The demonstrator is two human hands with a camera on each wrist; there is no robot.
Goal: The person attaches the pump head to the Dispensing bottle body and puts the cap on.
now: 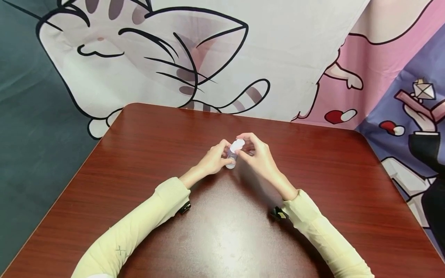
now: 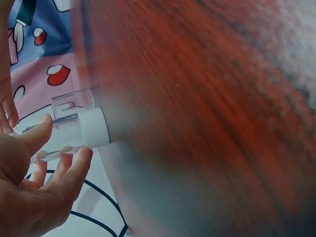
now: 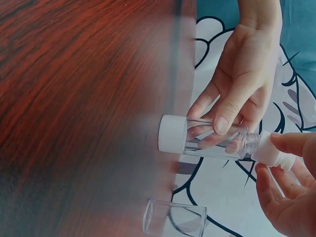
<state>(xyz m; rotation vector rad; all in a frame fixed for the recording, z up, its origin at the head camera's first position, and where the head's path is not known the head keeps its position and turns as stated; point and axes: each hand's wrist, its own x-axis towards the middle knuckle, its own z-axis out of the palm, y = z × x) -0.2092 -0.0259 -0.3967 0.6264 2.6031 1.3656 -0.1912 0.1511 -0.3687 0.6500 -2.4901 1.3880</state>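
A small clear bottle (image 3: 173, 134) with a white base stands upright on the table, its threaded neck showing in the right wrist view. My left hand (image 1: 212, 159) grips the bottle's body, thumb on one side and fingers on the other. Above the neck, my right hand (image 1: 261, 159) pinches a white pump top (image 3: 267, 150) between thumb and fingers. Whether the top's threads touch the neck, I cannot tell. A clear cap (image 3: 175, 218) stands on the table beside the bottle; in the left wrist view the cap (image 2: 72, 102) appears just behind it.
The brown wooden table (image 1: 156, 127) has a glossy top with a bright reflection near the front. A cloth with cartoon drawings (image 1: 295, 58) hangs behind its far edge. Both forearms, in pale yellow sleeves, reach in from the front.
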